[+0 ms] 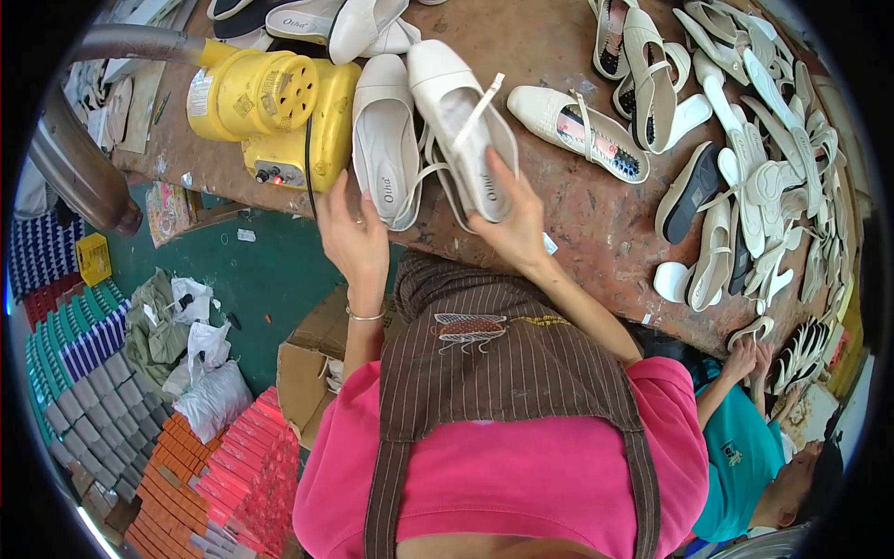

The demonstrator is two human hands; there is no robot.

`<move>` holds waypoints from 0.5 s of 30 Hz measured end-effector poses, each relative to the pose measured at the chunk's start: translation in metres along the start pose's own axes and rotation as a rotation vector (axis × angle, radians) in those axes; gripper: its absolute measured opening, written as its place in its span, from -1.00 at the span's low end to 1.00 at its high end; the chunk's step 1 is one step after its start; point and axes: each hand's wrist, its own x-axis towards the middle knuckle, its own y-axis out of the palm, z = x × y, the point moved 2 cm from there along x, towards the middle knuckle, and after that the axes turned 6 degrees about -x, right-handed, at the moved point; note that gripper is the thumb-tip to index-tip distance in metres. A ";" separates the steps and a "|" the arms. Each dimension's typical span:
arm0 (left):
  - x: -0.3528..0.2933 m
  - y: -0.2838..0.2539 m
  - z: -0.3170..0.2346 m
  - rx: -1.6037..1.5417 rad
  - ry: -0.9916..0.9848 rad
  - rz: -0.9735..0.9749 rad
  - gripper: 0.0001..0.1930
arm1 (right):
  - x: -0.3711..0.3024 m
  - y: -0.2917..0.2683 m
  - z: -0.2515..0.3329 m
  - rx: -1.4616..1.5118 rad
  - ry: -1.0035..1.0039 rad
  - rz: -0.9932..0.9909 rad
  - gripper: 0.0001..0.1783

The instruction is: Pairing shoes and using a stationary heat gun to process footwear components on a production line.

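Two cream strap shoes lie side by side at the front of the workbench. The left shoe (384, 149) rests with its toe pointing away and its insole showing. Beside its heel is my left hand (354, 233), fingers apart, with the thumb close to the shoe's edge. My right hand (510, 210) grips the right shoe (445, 88) near the heel, fingers inside and thumb by the back. That shoe is tilted, and its loose strap crosses the opening. Part of a third cream shoe's edge shows between them. Another cream shoe (540, 110) lies to the right, sole lining exposed.
A yellow machine (326, 121) with a round vented motor stands left of the shoes, a metal pipe (140, 42) behind it. Piled shoes and insoles (764, 177) cover the bench's right side. A co-worker in teal (745, 447) handles a shoe. Stacked shoe parts (102, 401) fill the floor at left.
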 end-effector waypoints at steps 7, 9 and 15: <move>-0.028 0.010 -0.019 -0.701 -0.174 0.167 -0.70 | -0.014 -0.065 0.021 0.964 0.447 0.175 -0.45; -0.022 0.027 -0.044 -1.128 -0.331 0.448 -0.43 | -0.019 -0.071 0.031 1.052 0.477 0.189 -0.39; -0.022 0.049 -0.047 -1.875 -0.547 0.482 -0.17 | -0.028 -0.077 0.066 1.120 0.538 0.349 -0.25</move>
